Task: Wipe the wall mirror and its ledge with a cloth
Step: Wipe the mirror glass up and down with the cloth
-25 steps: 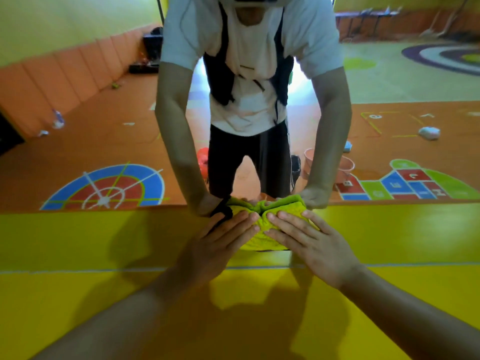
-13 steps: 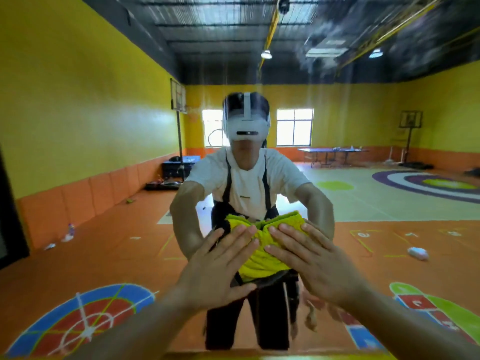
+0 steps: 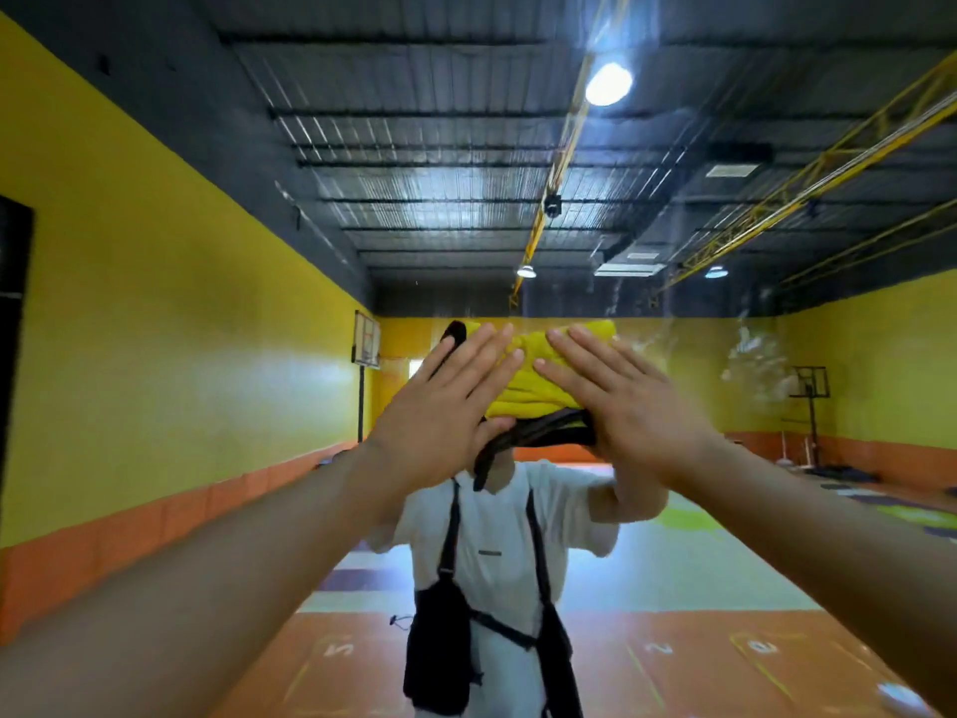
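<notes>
while both hands are held flat with straight fingers, the yellow cloth (image 3: 533,386) is pressed against the wall mirror (image 3: 181,329), high on the glass, where the reflected person's (image 3: 492,536) head is covered. the cloth's left part is covered by the left hand (image 3: 440,406) and its right part by the right hand (image 3: 626,401); it is gripped by neither, only pushed. open glass is left on both sides and above the cloth, with streaky smears (image 3: 756,365) seen to the upper right. reversed floor numbers (image 3: 339,649) are reflected low down: a 5 and a 2 can be read, the third cannot. a small shirt label (image 3: 489,552) is too small to be read.
</notes>
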A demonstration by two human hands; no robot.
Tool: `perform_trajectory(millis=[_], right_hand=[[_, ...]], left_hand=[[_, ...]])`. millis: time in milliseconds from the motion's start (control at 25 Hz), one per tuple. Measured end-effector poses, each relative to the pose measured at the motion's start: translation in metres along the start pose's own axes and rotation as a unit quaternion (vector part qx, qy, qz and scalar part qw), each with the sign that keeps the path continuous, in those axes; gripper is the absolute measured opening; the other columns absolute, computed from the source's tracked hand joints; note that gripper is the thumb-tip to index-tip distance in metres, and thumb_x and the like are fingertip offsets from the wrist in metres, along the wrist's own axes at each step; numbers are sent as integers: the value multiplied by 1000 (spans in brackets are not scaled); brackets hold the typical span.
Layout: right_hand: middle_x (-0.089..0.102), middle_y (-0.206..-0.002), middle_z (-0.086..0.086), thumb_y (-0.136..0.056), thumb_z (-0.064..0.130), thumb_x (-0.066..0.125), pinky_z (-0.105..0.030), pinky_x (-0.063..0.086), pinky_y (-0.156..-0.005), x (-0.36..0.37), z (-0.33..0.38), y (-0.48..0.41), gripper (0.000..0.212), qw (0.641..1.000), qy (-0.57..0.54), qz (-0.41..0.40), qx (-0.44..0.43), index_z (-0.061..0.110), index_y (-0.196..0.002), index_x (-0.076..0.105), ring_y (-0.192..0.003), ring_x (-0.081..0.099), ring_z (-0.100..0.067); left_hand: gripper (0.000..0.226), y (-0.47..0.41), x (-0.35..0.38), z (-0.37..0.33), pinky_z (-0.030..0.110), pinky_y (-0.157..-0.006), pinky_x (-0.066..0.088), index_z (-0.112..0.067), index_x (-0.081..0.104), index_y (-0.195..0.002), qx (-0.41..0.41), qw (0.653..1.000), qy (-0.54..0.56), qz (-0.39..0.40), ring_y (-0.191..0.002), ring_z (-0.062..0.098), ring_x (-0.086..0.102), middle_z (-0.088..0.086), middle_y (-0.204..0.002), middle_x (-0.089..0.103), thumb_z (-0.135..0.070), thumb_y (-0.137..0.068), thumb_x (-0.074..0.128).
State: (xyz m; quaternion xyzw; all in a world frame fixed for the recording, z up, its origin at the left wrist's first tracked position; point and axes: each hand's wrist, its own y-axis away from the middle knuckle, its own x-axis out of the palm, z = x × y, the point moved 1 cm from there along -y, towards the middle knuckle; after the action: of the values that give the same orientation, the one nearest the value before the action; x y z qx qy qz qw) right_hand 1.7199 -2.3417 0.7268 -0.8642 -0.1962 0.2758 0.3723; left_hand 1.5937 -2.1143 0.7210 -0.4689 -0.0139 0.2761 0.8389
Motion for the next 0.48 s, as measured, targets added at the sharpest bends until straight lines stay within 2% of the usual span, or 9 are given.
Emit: perform_trajectory(millis=[80,160,240,360,400,480], right_hand=[[21,-169,2,-89,47,37,-46,24,-125,-15,-32,-45,72,1000,-6,-7,26,29,-159,33,-156,18,-20],[16,-170,3,-87,48,33,-46,20,-126,-35,-69,-96,75,999,-15,-6,44,31,-160,29,-157,15,-20],[9,-171,5,-92,35,34,-46,14,-128,-57,-105,-143,71,997,-33,-5,76,33,-161,22,-158,7,-19],[1,-171,6,-97,10,43,-43,7,-128,-90,-145,-193,74,991,-56,21,118,34,-162,17,-158,-2,-16],[0,-171,6,-99,11,42,-42,5,-129,-99,-148,-201,71,990,-69,34,122,34,-161,19,-158,-4,-16],[-2,-171,4,-105,25,34,-42,-1,-128,-108,-140,-206,58,982,-121,61,132,29,-162,23,-158,-8,-16]], left_hand=[[69,-49,-12,31,45,-128,15,-17,23,-163,-18,1000,0,-12,-159,21,9,3,-172,10,-53,-104,26],[68,-104,-27,62,41,-129,5,-21,13,-165,-34,999,4,-11,-159,17,-2,-1,-173,0,-54,-105,21],[66,-161,-47,93,39,-128,-4,-25,3,-165,-60,998,19,13,-158,14,-11,-4,-172,-10,-53,-108,22],[68,-224,-75,123,41,-128,-8,-27,-5,-164,-70,994,41,74,-156,12,-20,-5,-170,-20,-50,-109,30],[71,-232,-80,127,41,-128,-10,-27,-5,-163,-59,993,51,91,-155,13,-22,-5,-169,-22,-48,-109,34],[78,-229,-81,125,39,-126,-14,-25,-4,-164,-42,989,86,114,-154,13,-25,-4,-168,-23,-44,-105,44]])
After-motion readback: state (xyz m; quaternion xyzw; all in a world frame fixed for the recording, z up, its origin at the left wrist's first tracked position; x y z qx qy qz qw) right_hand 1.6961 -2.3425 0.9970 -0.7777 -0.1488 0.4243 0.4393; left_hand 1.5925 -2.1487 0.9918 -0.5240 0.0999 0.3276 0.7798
